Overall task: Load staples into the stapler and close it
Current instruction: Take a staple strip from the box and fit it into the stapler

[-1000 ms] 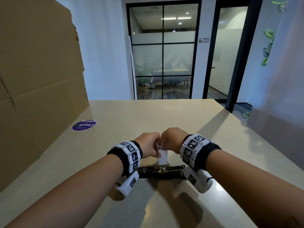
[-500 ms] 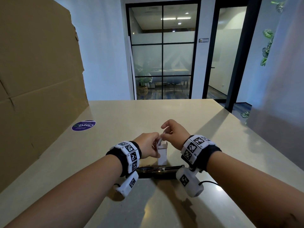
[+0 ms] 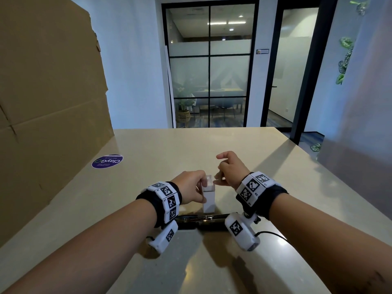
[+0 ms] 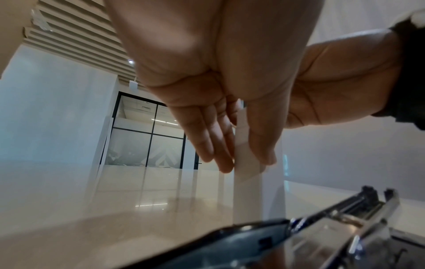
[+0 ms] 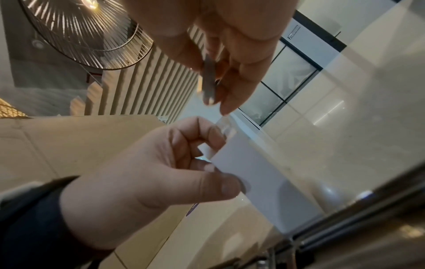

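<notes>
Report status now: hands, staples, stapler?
Left hand holds white staple box upright. Right hand pinches staple strip above it. Stapler open on table, path clear.

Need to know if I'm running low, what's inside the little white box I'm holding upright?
The white box stands open-topped in the left hand. Its inside is hidden by its walls. The right hand pinches a staple strip above it.

Office: glass-partitioned meeting room (image 3: 209,66) with table and chairs behind beige counter (image 3: 191,145).
</notes>
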`<state>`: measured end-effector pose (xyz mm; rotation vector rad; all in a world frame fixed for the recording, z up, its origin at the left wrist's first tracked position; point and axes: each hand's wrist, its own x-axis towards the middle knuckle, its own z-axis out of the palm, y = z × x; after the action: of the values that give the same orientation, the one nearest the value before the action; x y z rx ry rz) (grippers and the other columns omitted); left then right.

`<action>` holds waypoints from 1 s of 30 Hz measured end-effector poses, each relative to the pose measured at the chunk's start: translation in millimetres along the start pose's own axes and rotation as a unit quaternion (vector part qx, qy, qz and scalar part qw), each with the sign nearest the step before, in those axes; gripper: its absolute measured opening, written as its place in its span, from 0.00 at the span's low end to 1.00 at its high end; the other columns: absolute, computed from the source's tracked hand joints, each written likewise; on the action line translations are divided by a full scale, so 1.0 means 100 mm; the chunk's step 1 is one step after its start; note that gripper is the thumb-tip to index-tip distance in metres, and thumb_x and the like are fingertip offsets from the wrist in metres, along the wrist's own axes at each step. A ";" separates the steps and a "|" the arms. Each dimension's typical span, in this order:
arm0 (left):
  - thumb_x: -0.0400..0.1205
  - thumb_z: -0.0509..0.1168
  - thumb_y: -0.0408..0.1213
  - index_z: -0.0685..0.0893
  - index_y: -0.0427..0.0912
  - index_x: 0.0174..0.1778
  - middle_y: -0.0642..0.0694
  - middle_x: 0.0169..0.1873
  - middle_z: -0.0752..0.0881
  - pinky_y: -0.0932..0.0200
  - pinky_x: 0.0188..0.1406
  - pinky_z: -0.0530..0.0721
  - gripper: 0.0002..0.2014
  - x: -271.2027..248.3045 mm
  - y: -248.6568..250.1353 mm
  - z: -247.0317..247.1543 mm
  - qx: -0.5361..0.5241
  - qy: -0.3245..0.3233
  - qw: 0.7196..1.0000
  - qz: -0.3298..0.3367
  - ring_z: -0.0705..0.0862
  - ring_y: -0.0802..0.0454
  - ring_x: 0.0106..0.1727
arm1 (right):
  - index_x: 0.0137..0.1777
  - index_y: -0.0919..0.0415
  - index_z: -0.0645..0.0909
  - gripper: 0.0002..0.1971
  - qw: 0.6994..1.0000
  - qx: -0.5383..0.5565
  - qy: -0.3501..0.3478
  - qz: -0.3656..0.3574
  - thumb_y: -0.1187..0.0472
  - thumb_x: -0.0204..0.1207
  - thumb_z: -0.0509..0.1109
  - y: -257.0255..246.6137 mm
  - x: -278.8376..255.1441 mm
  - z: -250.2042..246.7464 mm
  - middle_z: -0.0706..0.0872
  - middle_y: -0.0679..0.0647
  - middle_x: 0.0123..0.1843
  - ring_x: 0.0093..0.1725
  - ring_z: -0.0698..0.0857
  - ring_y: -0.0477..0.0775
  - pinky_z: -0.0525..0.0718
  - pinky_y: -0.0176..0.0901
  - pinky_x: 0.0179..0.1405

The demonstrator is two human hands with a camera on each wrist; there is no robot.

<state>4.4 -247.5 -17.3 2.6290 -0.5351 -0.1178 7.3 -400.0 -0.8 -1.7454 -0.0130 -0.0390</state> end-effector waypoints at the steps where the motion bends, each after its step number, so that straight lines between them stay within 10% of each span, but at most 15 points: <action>1: 0.70 0.78 0.37 0.76 0.50 0.46 0.52 0.41 0.82 0.60 0.38 0.79 0.17 0.00 0.00 0.00 -0.001 0.000 1.000 0.000 0.83 0.52 0.40 | 0.52 0.60 0.71 0.12 1.000 -0.015 0.002 0.011 0.74 0.79 0.50 0.00 0.00 -0.02 0.72 0.54 0.36 0.27 0.73 0.51 0.81 0.44 0.28; 7: 0.69 0.78 0.37 0.76 0.49 0.47 0.48 0.46 0.86 0.51 0.48 0.86 0.17 -0.02 -0.01 0.02 -0.004 0.004 1.000 0.002 0.88 0.46 0.48 | 0.33 0.56 0.73 0.14 0.968 -0.239 -0.073 0.001 0.70 0.78 0.57 0.06 -0.03 -0.12 0.74 0.51 0.31 0.24 0.69 0.45 0.64 0.25 0.05; 15: 0.70 0.78 0.36 0.70 0.50 0.54 0.50 0.47 0.85 0.49 0.53 0.88 0.24 -0.07 -0.04 0.01 -0.086 0.014 0.996 -0.009 0.89 0.47 0.48 | 0.31 0.49 0.70 0.15 0.945 -0.310 -0.102 -0.027 0.60 0.74 0.73 0.22 -0.05 -0.05 0.78 0.48 0.28 0.29 0.76 0.50 0.70 0.37 0.26; 25: 0.72 0.76 0.33 0.82 0.52 0.33 0.55 0.37 0.86 0.53 0.54 0.87 0.11 -0.10 -0.08 0.05 -0.127 0.067 0.990 0.006 0.89 0.53 0.43 | 0.60 0.56 0.71 0.18 0.950 -0.297 -0.089 -0.038 0.60 0.74 0.73 0.24 -0.04 -0.03 0.80 0.49 0.30 0.30 0.77 0.52 0.72 0.39 0.28; 30: 0.71 0.77 0.34 0.79 0.54 0.31 0.53 0.37 0.87 0.49 0.54 0.88 0.14 -0.09 -0.09 0.06 -0.123 0.078 0.989 0.001 0.91 0.49 0.45 | 0.46 0.52 0.74 0.10 0.946 -0.300 -0.104 -0.064 0.53 0.74 0.73 0.25 -0.05 -0.04 0.74 0.47 0.26 0.24 0.71 0.47 0.67 0.38 0.24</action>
<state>-1.6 -239.4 -26.3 2.3730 -0.4397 0.0214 2.6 -408.5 -24.8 -2.3506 -0.2956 0.0528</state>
